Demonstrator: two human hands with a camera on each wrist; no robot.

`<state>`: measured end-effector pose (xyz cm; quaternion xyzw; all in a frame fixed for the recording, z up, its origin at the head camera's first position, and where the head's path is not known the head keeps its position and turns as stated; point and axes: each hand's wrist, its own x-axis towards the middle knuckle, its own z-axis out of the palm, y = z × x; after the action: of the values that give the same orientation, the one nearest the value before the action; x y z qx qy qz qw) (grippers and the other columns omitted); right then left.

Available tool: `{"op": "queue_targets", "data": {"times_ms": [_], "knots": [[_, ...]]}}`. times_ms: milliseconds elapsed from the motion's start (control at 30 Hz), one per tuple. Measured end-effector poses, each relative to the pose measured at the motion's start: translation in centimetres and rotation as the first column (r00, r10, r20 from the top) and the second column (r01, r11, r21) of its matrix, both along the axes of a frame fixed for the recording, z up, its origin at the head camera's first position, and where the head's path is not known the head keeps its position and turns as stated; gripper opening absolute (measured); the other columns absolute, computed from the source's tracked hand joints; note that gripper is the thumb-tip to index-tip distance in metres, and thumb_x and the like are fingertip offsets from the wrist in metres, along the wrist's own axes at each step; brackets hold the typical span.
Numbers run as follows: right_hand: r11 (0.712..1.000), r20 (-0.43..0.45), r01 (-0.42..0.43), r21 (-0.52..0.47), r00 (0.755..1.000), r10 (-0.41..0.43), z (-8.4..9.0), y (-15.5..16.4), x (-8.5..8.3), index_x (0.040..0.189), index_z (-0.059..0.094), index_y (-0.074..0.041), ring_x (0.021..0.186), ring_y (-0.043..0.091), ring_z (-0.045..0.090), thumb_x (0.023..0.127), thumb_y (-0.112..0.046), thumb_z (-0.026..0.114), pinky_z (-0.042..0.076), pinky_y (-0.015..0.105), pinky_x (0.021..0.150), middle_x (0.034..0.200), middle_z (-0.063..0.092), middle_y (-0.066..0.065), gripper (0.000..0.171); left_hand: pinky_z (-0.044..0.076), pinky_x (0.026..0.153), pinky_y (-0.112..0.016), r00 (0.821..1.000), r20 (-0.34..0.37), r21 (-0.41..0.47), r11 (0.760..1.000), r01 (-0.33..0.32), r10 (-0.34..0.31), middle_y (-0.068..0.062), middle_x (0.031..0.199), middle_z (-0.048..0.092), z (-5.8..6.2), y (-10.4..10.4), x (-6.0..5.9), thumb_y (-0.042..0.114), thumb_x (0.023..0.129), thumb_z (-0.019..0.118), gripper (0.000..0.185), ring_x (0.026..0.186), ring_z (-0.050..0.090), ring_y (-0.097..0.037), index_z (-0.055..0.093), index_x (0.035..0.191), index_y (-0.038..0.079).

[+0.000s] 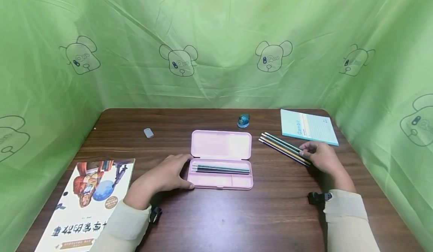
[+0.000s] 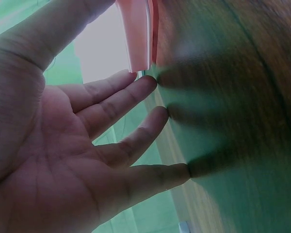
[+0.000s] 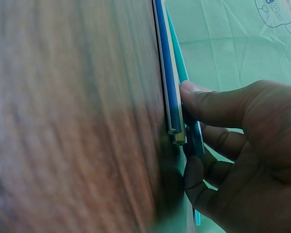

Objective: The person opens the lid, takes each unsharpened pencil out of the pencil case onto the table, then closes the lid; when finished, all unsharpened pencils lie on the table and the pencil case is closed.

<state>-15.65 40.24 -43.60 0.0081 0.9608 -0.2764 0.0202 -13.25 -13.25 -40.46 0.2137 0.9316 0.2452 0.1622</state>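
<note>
A pink pencil case [image 1: 209, 179] lies with its lid folded back, and several dark pencils [image 1: 221, 169] rest in its long rear compartment. My left hand [image 1: 170, 173] holds the left end of the case, thumb at the front corner and index finger near the hinge. In the left wrist view its other fingers [image 2: 145, 167] spread down to the table. To the right, my right hand [image 1: 320, 157] pinches several pencils [image 1: 284, 148], green, yellow and dark, near their right ends. Their eraser ends point toward the back left. The right wrist view has the thumb [image 3: 203, 102] against a green pencil.
A light blue notebook [image 1: 321, 128] lies at the back right, behind the pencils. Behind the case stands a small blue object [image 1: 243, 120]. A white eraser [image 1: 148, 133] is at the back left, and a picture-covered book [image 1: 84, 214] lies beside the left forearm. Green cloth [image 1: 216, 90] encloses the table.
</note>
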Motion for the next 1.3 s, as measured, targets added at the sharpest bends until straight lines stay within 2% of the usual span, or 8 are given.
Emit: {"op": "queue_targets", "data": {"times_ms": [300, 500, 633, 733, 833, 967, 1133, 1300], "knots": [[1.0, 0.019, 0.001, 0.015, 1.0, -0.001, 0.7, -0.3, 0.2, 0.119, 0.078, 0.001, 0.101, 0.027, 0.072, 0.108, -0.017, 0.075, 0.054, 0.042, 0.087, 0.109, 0.081, 0.019, 0.022, 0.046, 0.125, -0.061, 1.0, -0.01, 0.003, 1.0, 0.008, -0.008, -0.017, 0.154, 0.067, 0.0, 0.0, 0.1, 0.036, 0.083, 0.1, 0.086, 0.145, 0.059, -0.041, 0.061, 0.153, 0.005], [0.999, -0.034, -0.035, 0.003, 0.999, 0.035, 4.1, -3.0, 0.7, 0.127, 0.077, -0.001, 0.112, 0.039, 0.074, 0.109, -0.023, 0.074, 0.057, 0.049, 0.091, 0.121, 0.08, 0.022, 0.028, 0.046, 0.126, -0.06, 1.0, -0.01, -0.001, 1.0, 0.001, -0.001, -0.017, 0.154, 0.067, 0.1, 0.1, 0.0, 0.036, 0.084, 0.099, 0.086, 0.145, 0.058, -0.041, 0.06, 0.153, 0.005], [0.992, -0.071, -0.125, -0.028, 0.99, 0.123, 6.3, -7.1, 1.4, 0.128, 0.079, -0.005, 0.109, 0.034, 0.076, 0.106, -0.021, 0.078, 0.058, 0.047, 0.092, 0.119, 0.082, 0.016, 0.027, 0.046, 0.125, -0.06, 1.0, -0.009, -0.003, 1.0, -0.002, 0.001, -0.016, 0.154, 0.067, -0.1, 0.1, -0.1, 0.035, 0.084, 0.099, 0.084, 0.144, 0.059, -0.04, 0.061, 0.153, 0.005], [0.968, -0.103, -0.247, -0.039, 0.965, 0.242, 6.7, -11.0, 2.0, 0.125, 0.081, -0.008, 0.103, 0.024, 0.075, 0.103, -0.016, 0.081, 0.06, 0.043, 0.09, 0.113, 0.083, 0.009, 0.024, 0.046, 0.125, -0.06, 1.0, -0.007, -0.002, 1.0, -0.002, 0.002, -0.015, 0.153, 0.068, -0.2, 0.0, -0.1, 0.035, 0.084, 0.1, 0.084, 0.144, 0.059, -0.04, 0.061, 0.152, 0.006], [0.918, -0.104, -0.394, -0.042, 0.916, 0.388, 6.1, -14.9, 2.5, 0.123, 0.082, -0.008, 0.1, 0.018, 0.074, 0.102, -0.012, 0.081, 0.063, 0.04, 0.089, 0.111, 0.082, 0.006, 0.021, 0.047, 0.124, -0.06, 1.0, -0.023, 0.003, 1.0, 0.009, -0.009, -0.015, 0.15, 0.069, -0.3, -0.1, -0.1, 0.034, 0.083, 0.1, 0.083, 0.141, 0.061, -0.039, 0.062, 0.15, 0.005], [0.849, -0.052, -0.529, -0.005, 0.848, 0.528, 4.8, -18.9, 3.1, 0.125, 0.081, -0.004, 0.107, 0.022, 0.078, 0.102, -0.008, 0.08, 0.066, 0.044, 0.096, 0.118, 0.084, 0.008, 0.024, 0.048, 0.122, -0.06, 0.998, -0.053, 0.011, 1.0, 0.028, -0.028, -0.015, 0.146, 0.071, -0.3, -0.2, -0.1, 0.033, 0.081, 0.1, 0.081, 0.137, 0.063, -0.04, 0.064, 0.147, 0.004], [0.834, 0.055, -0.552, 0.03, 0.834, 0.55, 3.6, -20.6, 3.6, 0.132, 0.08, -0.003, 0.119, 0.022, 0.077, 0.102, -0.004, 0.079, 0.063, 0.05, 0.107, 0.127, 0.082, 0.009, 0.03, 0.047, 0.124, -0.061, 0.999, -0.036, 0.01, 1.0, 0.028, -0.027, -0.016, 0.149, 0.07, -0.2, -0.1, 0.0, 0.034, 0.082, 0.1, 0.082, 0.141, 0.061, -0.041, 0.063, 0.149, 0.004], [0.826, 0.077, -0.563, 0.041, 0.826, 0.559, 3.1, -20.9, 3.5, 0.135, 0.078, -0.003, 0.118, 0.021, 0.076, 0.104, -0.003, 0.076, 0.063, 0.049, 0.107, 0.128, 0.082, 0.01, 0.032, 0.046, 0.125, -0.061, 1.0, -0.015, 0.006, 1.0, 0.015, -0.015, -0.016, 0.152, 0.068, -0.1, -0.1, 0.0, 0.034, 0.083, 0.1, 0.084, 0.143, 0.06, -0.042, 0.061, 0.151, 0.004]]}}
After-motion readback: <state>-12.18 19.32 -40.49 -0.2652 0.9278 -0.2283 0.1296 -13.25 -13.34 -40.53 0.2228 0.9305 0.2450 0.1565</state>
